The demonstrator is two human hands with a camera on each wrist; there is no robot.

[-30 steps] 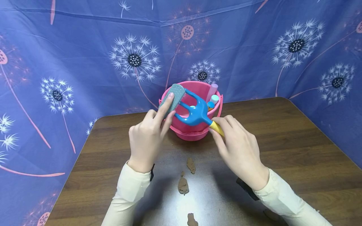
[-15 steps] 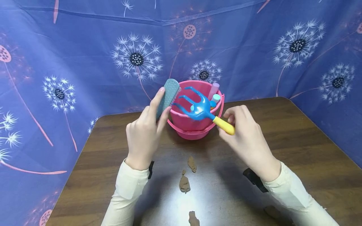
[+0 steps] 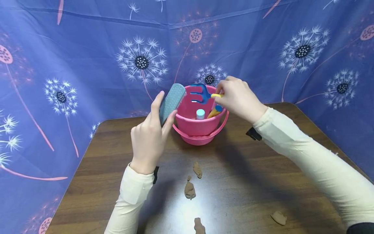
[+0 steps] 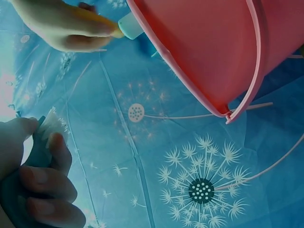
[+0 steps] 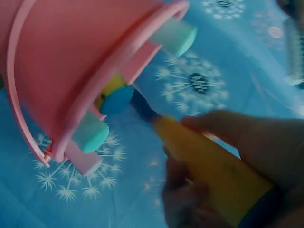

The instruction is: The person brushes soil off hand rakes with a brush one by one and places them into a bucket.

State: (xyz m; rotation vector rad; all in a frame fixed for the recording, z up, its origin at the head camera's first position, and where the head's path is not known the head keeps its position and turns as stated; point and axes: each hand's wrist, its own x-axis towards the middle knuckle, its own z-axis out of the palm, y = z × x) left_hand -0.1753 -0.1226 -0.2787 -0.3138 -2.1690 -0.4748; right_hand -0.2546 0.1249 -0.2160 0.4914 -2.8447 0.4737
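Observation:
My left hand (image 3: 149, 139) holds a grey-blue scrub brush (image 3: 172, 100) upright, left of the pink bucket (image 3: 193, 127). Its white bristles (image 4: 53, 122) show in the left wrist view. My right hand (image 3: 238, 97) grips the yellow handle (image 5: 204, 164) of a blue toy hand fork (image 3: 205, 95). The fork's tines point left, over the bucket's mouth. Other handles stand in the bucket, among them one with a mint end (image 3: 200, 114) and a yellow one with a blue end (image 3: 215, 111).
Brown, clay-like lumps lie on the wooden table (image 3: 111, 156): two in the middle (image 3: 190, 190), one at the front edge (image 3: 200, 226) and one at the right (image 3: 278, 217). A blue dandelion-print cloth (image 3: 96, 65) hangs behind and at the sides.
The hand fork first lay against the brush's bristles, then came away. My right hand has since carried it up and back over the bucket. The left hand with the brush has barely shifted.

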